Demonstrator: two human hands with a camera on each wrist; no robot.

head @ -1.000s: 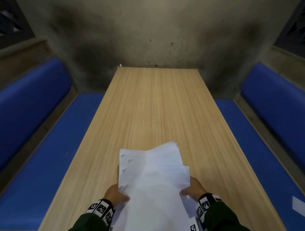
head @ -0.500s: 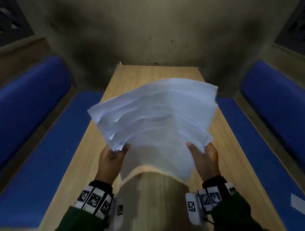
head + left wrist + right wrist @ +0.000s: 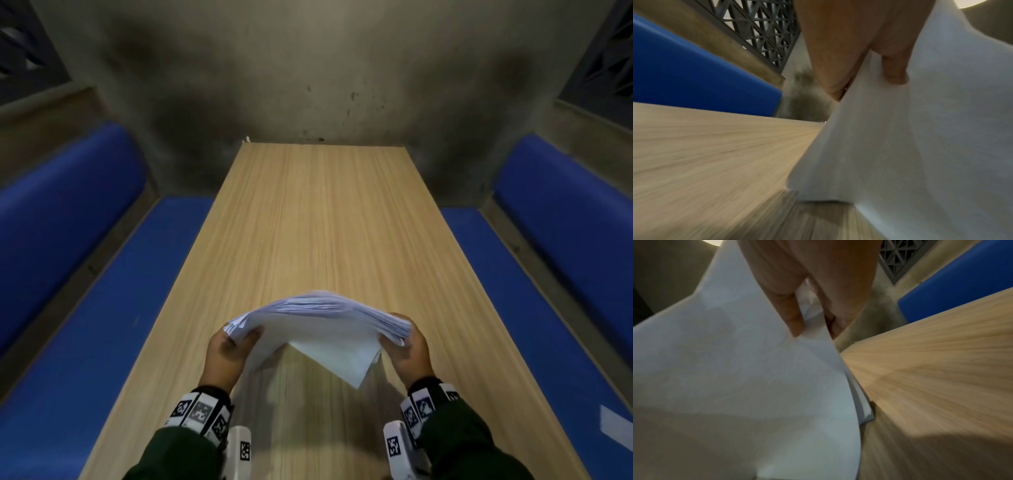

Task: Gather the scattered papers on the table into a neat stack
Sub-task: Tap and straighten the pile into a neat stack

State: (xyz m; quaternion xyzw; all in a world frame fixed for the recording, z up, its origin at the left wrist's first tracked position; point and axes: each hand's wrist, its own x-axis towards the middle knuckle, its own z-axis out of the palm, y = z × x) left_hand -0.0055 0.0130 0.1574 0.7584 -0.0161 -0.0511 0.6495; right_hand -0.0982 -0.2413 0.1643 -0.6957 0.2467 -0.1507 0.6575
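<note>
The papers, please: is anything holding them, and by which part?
Both hands: the left hand grips the papers at their left edge, the right hand at their right edge.

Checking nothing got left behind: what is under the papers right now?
Under the papers, gripped by the left hand and right hand, only bare wooden table and their shadow show. The strip directly beneath the bundle's far side is covered.

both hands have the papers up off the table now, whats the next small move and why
Probably stand the bundle on edge and tap it on the table. The papers bow between the left hand and right hand, with sheet edges fanned out unevenly at both ends and one corner hanging low, so they are not yet squared.
</note>
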